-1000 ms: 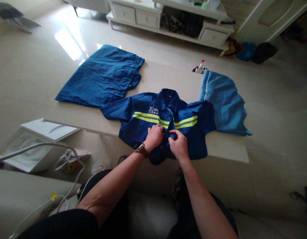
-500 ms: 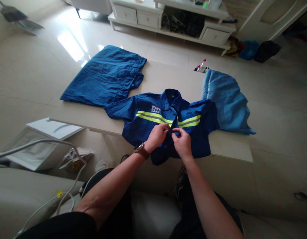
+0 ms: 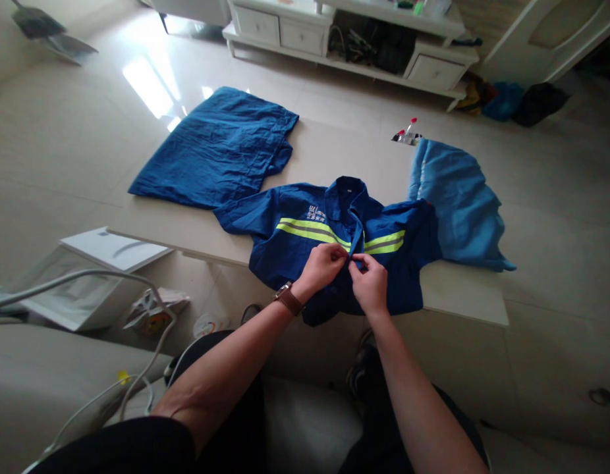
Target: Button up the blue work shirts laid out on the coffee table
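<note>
A dark blue work shirt [image 3: 295,253] with a yellow-green reflective stripe and white lettering lies front up, its collar pointing away from me. At the middle of its front, my left hand [image 3: 325,266] pinches the placket edge with closed fingertips. My right hand [image 3: 370,282] pinches the same front edge just beside it, the fingertips almost meeting. Whether a button is between the fingers is hidden. The placket is lifted slightly between collar and hands. A brown-strapped watch [image 3: 288,298] is on my left wrist.
The shirt lies on a pale table [image 3: 344,148]. Folded blue cloth [image 3: 221,148] is at its far left, lighter blue cloth [image 3: 458,204] at its right. Bottles with red caps [image 3: 408,131] show past the far edge. A grey hose [image 3: 102,275] and white box [image 3: 78,283] are at left.
Both hands have come together at the shirt's front, and my right fingers have closed on the placket, pulling it up a little. The whole view has shifted slightly.
</note>
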{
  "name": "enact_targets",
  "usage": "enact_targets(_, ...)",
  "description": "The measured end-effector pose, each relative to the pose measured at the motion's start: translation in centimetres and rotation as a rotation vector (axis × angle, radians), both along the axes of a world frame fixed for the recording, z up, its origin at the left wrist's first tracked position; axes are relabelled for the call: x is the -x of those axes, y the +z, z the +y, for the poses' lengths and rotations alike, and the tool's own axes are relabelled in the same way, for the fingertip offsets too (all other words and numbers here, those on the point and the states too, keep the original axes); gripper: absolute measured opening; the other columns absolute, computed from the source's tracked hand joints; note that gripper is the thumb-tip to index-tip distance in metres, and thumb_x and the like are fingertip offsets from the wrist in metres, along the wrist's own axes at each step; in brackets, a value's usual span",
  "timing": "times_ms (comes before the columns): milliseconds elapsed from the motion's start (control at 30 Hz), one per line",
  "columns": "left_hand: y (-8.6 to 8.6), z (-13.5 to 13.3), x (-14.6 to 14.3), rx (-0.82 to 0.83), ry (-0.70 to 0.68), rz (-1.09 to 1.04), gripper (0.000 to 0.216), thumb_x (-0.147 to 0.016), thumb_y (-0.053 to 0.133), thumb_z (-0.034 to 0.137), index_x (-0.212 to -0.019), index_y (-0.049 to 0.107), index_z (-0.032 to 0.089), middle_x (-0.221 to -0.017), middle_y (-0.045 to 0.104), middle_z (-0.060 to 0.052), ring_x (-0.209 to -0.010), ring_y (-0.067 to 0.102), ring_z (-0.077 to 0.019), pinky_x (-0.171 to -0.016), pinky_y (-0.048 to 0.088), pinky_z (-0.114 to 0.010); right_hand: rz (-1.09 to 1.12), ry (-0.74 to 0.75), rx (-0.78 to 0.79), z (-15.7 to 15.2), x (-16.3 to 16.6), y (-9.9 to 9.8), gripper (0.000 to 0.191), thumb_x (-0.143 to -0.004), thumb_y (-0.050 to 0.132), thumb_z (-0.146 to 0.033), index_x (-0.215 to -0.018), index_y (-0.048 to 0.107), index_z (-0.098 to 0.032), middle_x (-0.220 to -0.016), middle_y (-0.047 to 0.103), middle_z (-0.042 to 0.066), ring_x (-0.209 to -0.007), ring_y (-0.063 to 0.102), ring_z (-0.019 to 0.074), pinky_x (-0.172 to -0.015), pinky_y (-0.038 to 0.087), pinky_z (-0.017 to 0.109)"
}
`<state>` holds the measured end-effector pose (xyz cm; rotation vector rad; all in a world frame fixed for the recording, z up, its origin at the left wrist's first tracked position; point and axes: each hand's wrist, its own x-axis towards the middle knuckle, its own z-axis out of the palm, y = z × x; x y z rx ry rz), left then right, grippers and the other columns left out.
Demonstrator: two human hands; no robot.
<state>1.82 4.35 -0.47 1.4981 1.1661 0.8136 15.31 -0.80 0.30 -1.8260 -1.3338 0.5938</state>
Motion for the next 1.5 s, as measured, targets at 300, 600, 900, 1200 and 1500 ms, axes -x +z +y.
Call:
enact_targets(300,-0.4,-0.2,-0.3,0.151,0.042,-0.175,0.008,-0.082,0.070,0.016,-0.088,0.072,0.013,-0.077,0.075,-0.004,-0.071,0.068,-0.0124,-0.063,0.047,-0.020,-0.028,0.025,-0.014,-0.2,0.0,0.2,0.019,-0.082,0.063,-0.033,-0.091,0.072,-0.019,-0.070,0.066,0.002,-0.060,0.055,0.0172,-0.063,0.042,0.029)
enact_targets(600,-0.5,-0.1,-0.3,0.123,0.049,-0.186,0.021,-0.074,0.062,0.006,-0.092,0.067,0.015,-0.070,0.067,0.002,-0.060,0.057,-0.0075,-0.056,0.037,-0.018,-0.020,0.013,-0.021,0.0,0.0,0.4,0.022,-0.089,0.059,-0.039,-0.086,0.069,-0.020,-0.069,0.064,0.002,-0.061,0.054,0.0173,-0.062,0.041,0.030)
enact_targets(900,0.0,-0.2,-0.1,0.105,-0.021,-0.177,0.032,-0.065,0.063,0.002,-0.094,0.062,0.017,-0.075,0.064,0.004,-0.060,0.054,-0.0061,-0.057,0.039,-0.017,0.149,-0.030,0.029,0.3,-0.3,-0.9,0.023,-0.086,0.058,-0.043,-0.082,0.061,-0.020,-0.081,0.067,0.006,-0.076,0.060,0.0213,-0.073,0.047,0.033)
enact_targets(1200,0.5,-0.2,0.5,-0.026,-0.186,-0.124,0.035,-0.064,0.059,0.001,-0.095,0.065,0.016,-0.070,0.062,0.004,-0.062,0.056,-0.0085,-0.056,0.038,-0.017,-0.068,-0.019,-0.014,0.3,-1.2,0.0,0.018,-0.084,0.059,-0.038,-0.089,0.064,-0.021,-0.091,0.070,0.008,-0.081,0.061,0.0221,-0.077,0.045,0.034)
enact_targets(1500,0.7,-0.1,1.7,-0.012,-0.382,0.216,0.055,-0.066,0.064,0.004,-0.119,0.060,0.017,-0.069,0.065,0.005,-0.061,0.059,-0.0124,-0.056,0.039,-0.021,0.093,-0.034,-0.028,0.5,-1.9,-1.3,0.034,-0.077,0.052,-0.023,-0.102,0.074,-0.016,-0.100,0.076,0.011,-0.081,0.067,0.0227,-0.078,0.053,0.035)
